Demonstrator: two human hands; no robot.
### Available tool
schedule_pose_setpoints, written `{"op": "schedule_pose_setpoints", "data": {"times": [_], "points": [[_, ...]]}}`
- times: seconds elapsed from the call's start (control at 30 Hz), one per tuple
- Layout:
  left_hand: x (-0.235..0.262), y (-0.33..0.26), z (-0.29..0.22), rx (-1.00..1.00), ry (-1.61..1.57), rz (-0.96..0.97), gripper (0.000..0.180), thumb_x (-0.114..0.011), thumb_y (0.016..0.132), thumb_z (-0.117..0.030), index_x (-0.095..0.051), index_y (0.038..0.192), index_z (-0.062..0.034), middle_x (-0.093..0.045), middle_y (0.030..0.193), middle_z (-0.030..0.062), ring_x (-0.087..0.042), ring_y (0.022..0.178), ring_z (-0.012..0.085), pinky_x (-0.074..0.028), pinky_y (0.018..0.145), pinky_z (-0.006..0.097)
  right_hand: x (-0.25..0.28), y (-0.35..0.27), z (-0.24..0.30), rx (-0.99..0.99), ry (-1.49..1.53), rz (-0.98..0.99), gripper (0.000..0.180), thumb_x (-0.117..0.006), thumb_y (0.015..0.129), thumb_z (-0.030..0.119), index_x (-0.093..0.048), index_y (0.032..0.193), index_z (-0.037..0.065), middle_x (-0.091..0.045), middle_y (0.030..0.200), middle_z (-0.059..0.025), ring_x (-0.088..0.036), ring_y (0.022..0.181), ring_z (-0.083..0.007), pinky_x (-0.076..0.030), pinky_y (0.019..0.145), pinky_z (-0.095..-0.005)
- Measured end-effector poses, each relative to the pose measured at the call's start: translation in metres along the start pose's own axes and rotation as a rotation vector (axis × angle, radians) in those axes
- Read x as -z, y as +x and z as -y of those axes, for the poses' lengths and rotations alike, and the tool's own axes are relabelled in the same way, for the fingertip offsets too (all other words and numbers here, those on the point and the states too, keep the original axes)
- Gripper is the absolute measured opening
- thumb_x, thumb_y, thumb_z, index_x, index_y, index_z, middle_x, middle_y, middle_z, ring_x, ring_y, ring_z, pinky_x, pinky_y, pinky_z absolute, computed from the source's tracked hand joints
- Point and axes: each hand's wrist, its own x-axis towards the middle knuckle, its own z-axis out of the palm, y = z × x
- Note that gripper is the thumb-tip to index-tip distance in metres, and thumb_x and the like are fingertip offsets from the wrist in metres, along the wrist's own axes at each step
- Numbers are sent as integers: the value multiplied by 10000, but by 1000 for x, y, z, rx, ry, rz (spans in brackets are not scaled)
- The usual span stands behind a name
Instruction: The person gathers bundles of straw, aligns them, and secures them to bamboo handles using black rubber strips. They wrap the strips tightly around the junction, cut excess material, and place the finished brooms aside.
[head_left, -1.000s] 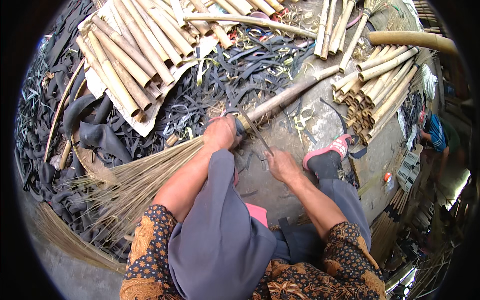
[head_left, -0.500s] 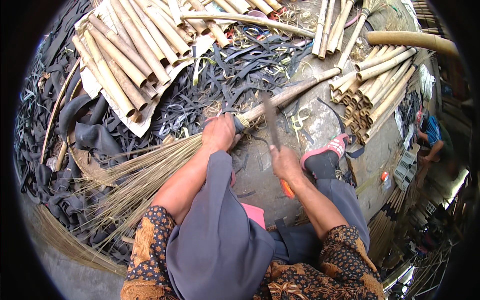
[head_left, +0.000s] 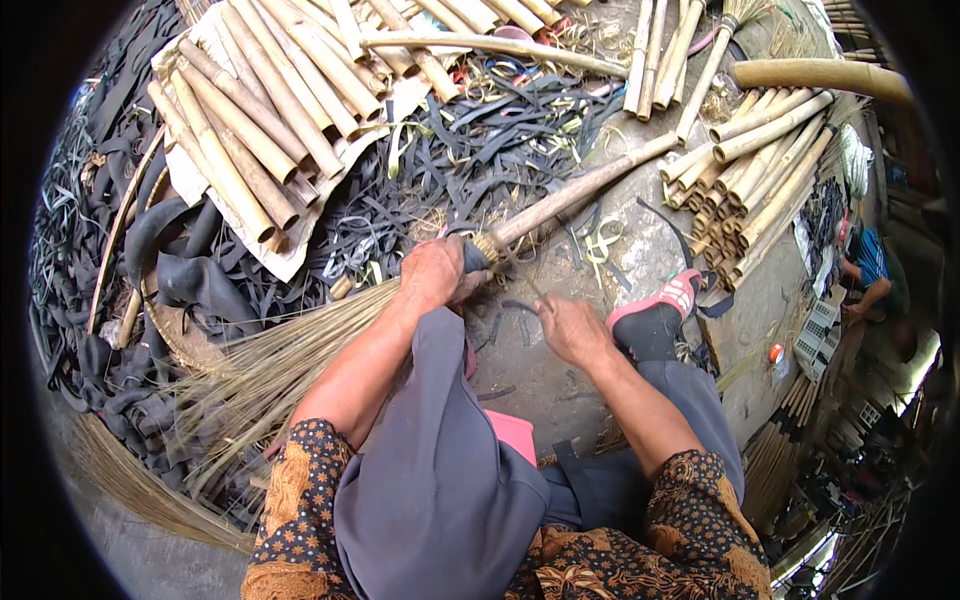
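My left hand (head_left: pixel 433 272) is closed around the neck of a broom (head_left: pixel 590 184), over a dark rubber wrapping (head_left: pixel 475 257). The broom lies slanted: its wooden stick points to the upper right, and its long thin bristles (head_left: pixel 310 338) fan out to the lower left under my left forearm. In my closed right hand (head_left: pixel 574 331) is a knife (head_left: pixel 524 275), its dark blade reaching to the cut bristle ends just beyond the wrapping. Whether the edge touches them I cannot tell. The knife's grip is hidden by my fingers.
Black rubber strips (head_left: pixel 470 150) cover the ground ahead and left. Bamboo tubes (head_left: pixel 245 110) lie on a pale sheet, with another stack (head_left: pixel 745 190) at right. A pink sandal (head_left: pixel 672 297) is on my right foot. A person (head_left: pixel 872 275) sits far right.
The knife blade has swung down from upright toward the broom's neck, and its orange grip no longer shows. My left hand stays on the wrapping.
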Motion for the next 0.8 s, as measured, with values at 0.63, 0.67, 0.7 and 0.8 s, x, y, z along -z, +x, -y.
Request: {"op": "schedule_pose_setpoints", "data": {"times": [0.63, 0.67, 0.7, 0.8], "points": [[-14, -12, -15, 28, 66, -265, 681, -907, 742, -249, -514, 1245, -8, -620, 1146, 194, -646, 1124, 365, -549, 960, 425, 12, 11, 10, -55, 56, 78, 326, -526, 1060, 288, -630, 1059, -22, -700, 912, -331, -684, 894, -541, -539, 804, -590], [-9, -11, -13, -13, 131, -230, 693, -890, 779, -351, -500, 1240, -12, -636, 1208, 200, -700, 1087, 362, -590, 920, 414, 13, 14, 11, -103, 136, 98, 328, -527, 1058, 294, -627, 1084, -17, -708, 930, -328, -695, 901, -535, -546, 819, -586], [-3, -8, -11, 13, 96, -197, 711, -889, 781, -377, -502, 1250, -8, -642, 1201, 200, -696, 1102, 363, -589, 922, 414, 13, 15, 11, -46, 72, 95, 323, -528, 1059, 290, -630, 1092, -15, -707, 928, -328, -698, 899, -529, -548, 823, -584], [7, -3, -4, 68, 65, -8, 758, -870, 797, -501, -539, 1248, 11, -677, 1169, 206, -698, 1117, 372, -588, 928, 424, 12, 18, 11, 53, -57, 67, 312, -528, 1061, 280, -636, 1108, -9, -705, 916, -325, -702, 887, -519, -551, 825, -581]]}}
